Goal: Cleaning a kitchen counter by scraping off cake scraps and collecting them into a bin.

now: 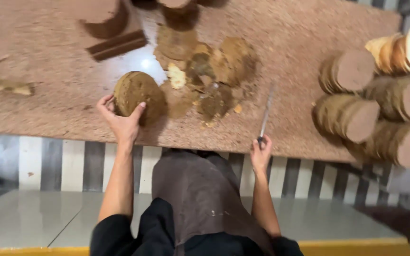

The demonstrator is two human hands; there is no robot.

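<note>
Round, brown sponge cake layer (137, 96), crumbly and matte, standing on edge on a speckled stone counter (48, 57). Gripped from behind by the left hand (119, 121), thumb and fingers curled around its rim. Clasped in the right hand (261, 154), near the counter's front edge: a long, slim knife (265, 116), blade pointing away from the body. Just beside the cake, a heap of torn crusts and crumbs (205, 76), ragged and flaky. Well apart on the right, stacked cake rounds (371, 109) lying on their sides like logs, cut faces smooth. Below, a brown apron (195, 189) over black sleeves; striped counter front underneath.
</note>
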